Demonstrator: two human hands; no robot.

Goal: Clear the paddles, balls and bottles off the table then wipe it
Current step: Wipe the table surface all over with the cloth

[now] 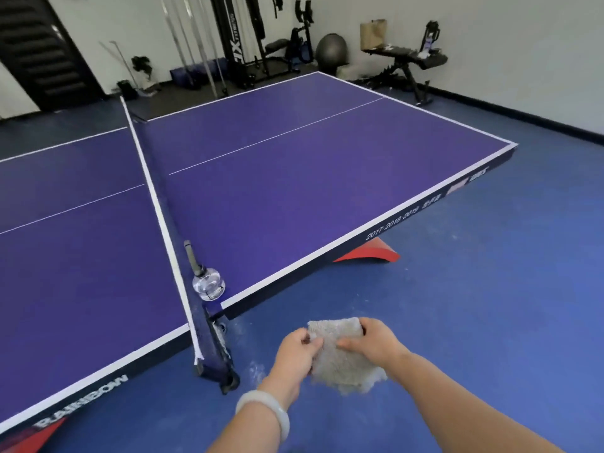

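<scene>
A purple ping-pong table (pixel 294 178) with white lines fills the upper left of the head view. Its net (pixel 153 194) runs from far left to the near edge. A clear spray bottle (pixel 208 284) with a dark nozzle stands on the table's near edge, right beside the net post. Below the table edge, over the floor, I hold a grey fluffy cloth (pixel 343 358) with both hands. My left hand (pixel 299 354) pinches its left side and my right hand (pixel 372 343) grips its top right corner. No paddles or balls are in sight.
The floor (pixel 490 305) is blue, with a red table leg (pixel 369 255) under the right half. Gym gear stands at the back: a weight bench (pixel 408 60), a grey exercise ball (pixel 331 49), a cable rack (pixel 242 37) and several poles.
</scene>
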